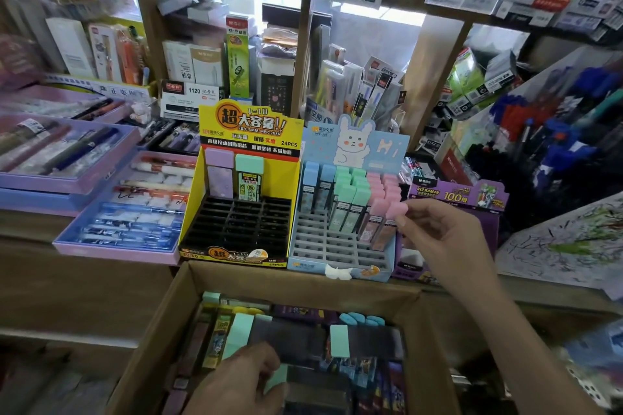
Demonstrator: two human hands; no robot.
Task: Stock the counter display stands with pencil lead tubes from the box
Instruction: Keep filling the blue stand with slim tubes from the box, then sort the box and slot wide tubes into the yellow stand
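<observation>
right hand (435,229): thumb and forefinger pinch the pink cap of the pink tube (392,216), other fingers loosely curled, palm facing left. The tube stands a bit tilted in the blue stand (303,264), rightmost column, front-most filled slot there.

left hand (236,377): low in the box (296,276), in front of the blue stand, knuckles up, fingers curled down round a mint tube (277,377). Only the cap end shows past the fingers, rest is hidden.

blue stand contents: blue tubes (312,178) in the left columns, green tubes (349,194) in the middle, pink tubes (379,187) on the right, all in the back rows. Grey grid shows in the front rows. A bunny card (354,145) rises at its back.

box: cardboard, far rim just in front of the blue stand's front wall. Inside, loose tubes (338,340) lie flat with mint and blue caps and dark bodies, several layers mixed. Can't tell the count.

left of the blue stand, side by side with it: yellow stand (242,131) with a black grid, a purple tube (219,175) and a teal tube (249,178) upright in its back row.

right of the blue stand: purple stand (455,195), partly behind the right hand.

further left of the blue stand: pen trays (128,212), tilted toward the camera.

behind the blue stand: shelves (298,54) packed with stationery boxes. Labels are mostly too blurred to read.
</observation>
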